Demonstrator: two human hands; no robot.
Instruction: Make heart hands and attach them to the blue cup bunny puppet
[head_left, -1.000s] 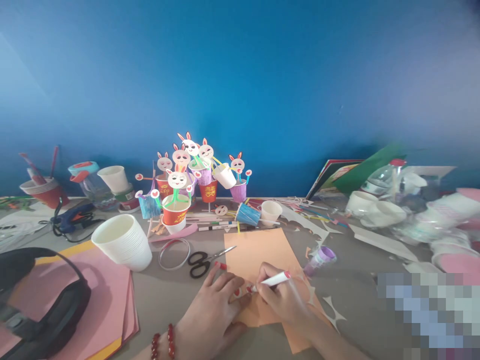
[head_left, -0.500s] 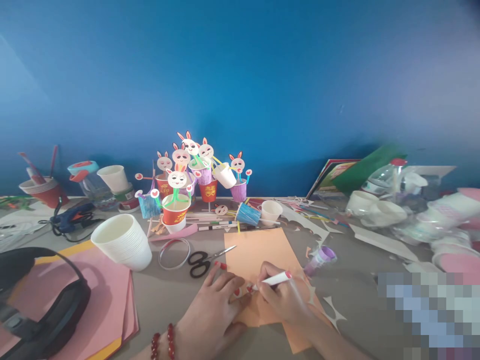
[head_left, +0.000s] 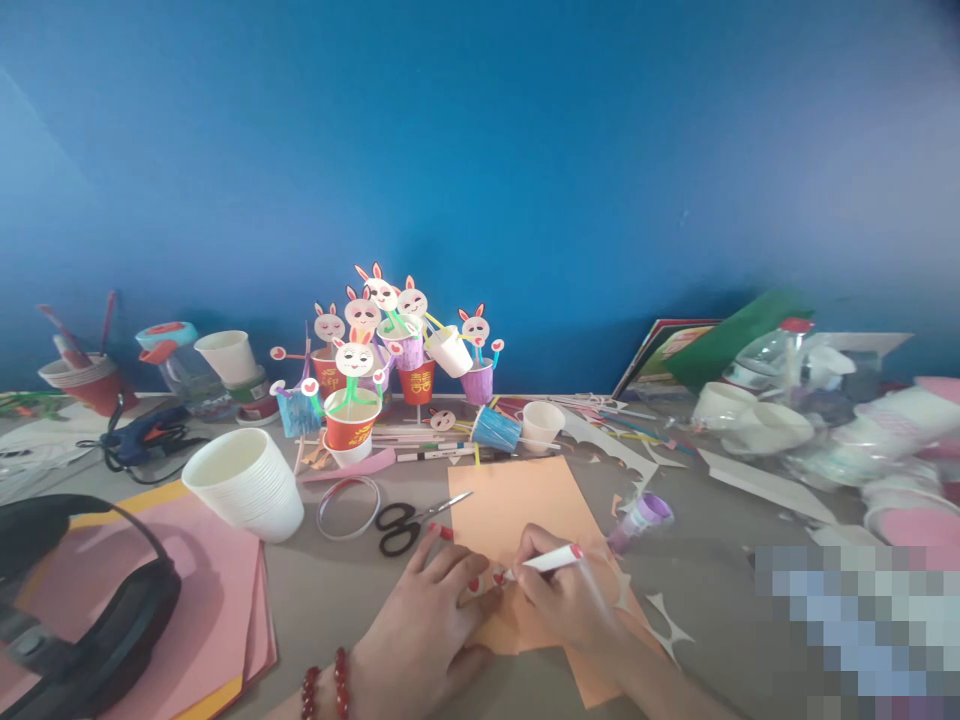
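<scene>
An orange sheet of paper (head_left: 517, 500) lies on the table in front of me. My left hand (head_left: 431, 620) rests flat on its near left part, fingers spread, with a red bead bracelet (head_left: 324, 685) at the wrist. My right hand (head_left: 566, 595) is closed around a white marker with a red end (head_left: 551, 560), its tip down on the orange paper right beside my left fingertips. Black scissors (head_left: 409, 525) lie just left of the sheet. A small purple cup (head_left: 641, 518) lies on its side to the right of the sheet.
A stack of white cups (head_left: 244, 485) lies tipped on pink paper sheets (head_left: 210, 600). Black headphones (head_left: 82, 600) sit at the near left. Bunny cup crafts (head_left: 382, 355) stand at the back by the blue wall. Bottles, cups and paper scraps (head_left: 795, 420) crowd the right.
Almost nothing has moved; my right hand with the marker has shifted very slightly over the orange paper.
</scene>
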